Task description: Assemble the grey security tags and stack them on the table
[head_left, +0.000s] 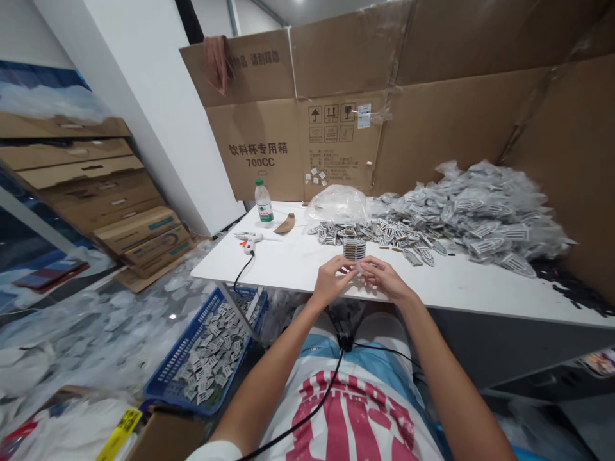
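Observation:
My left hand (331, 282) and my right hand (385, 280) meet over the front edge of the white table (298, 262). The fingertips of both hands are pinched close together around something small and pale, too small to make out. Just beyond my fingers stands a neat stack of flat grey-and-white striped pieces (354, 249). A loose spread of similar clip-shaped pieces (391, 232) lies behind the stack and to its right.
At the right rises a heap of plastic-bagged pieces (480, 205), with black bits (571, 285) nearby. A glue gun (250, 241), a water bottle (264, 203) and a brown curved scrap (286, 224) lie left. Cardboard walls (259, 128) stand behind; below sits a blue basket (180, 358) of pieces.

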Motion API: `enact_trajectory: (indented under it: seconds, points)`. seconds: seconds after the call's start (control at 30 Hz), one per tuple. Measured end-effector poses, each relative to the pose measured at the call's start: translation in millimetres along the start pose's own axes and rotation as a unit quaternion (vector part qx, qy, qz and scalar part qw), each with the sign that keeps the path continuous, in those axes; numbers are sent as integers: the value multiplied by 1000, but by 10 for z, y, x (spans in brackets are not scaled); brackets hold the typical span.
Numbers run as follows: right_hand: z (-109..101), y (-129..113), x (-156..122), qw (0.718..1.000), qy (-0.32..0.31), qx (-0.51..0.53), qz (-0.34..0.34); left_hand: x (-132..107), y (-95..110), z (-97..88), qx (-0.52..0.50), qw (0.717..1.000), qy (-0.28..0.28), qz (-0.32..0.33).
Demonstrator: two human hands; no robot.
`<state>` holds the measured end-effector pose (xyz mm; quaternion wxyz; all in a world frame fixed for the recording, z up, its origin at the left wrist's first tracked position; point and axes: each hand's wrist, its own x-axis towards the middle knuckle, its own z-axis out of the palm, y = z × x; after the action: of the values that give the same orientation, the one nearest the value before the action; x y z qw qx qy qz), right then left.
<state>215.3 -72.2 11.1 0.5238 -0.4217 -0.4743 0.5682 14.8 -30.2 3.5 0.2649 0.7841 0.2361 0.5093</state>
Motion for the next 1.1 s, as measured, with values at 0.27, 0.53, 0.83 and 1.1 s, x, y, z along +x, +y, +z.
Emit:
enact_trajectory:
  seconds: [0.27, 0.53, 0.83, 1.1]
  points:
    - [22, 11, 9, 1000, 28, 2, -6, -49, 12, 26, 49, 997, -27, 44]
    - [9, 47, 30, 999, 32, -6, -8, -56, 10, 36, 69, 996, -24, 45]
    - [-17, 74, 39, 999, 34, -8, -2, -88, 46, 36, 63, 998, -21, -11]
    - [-32, 90, 51, 999, 39, -9, -5, -85, 40, 40, 46, 999, -6, -2]
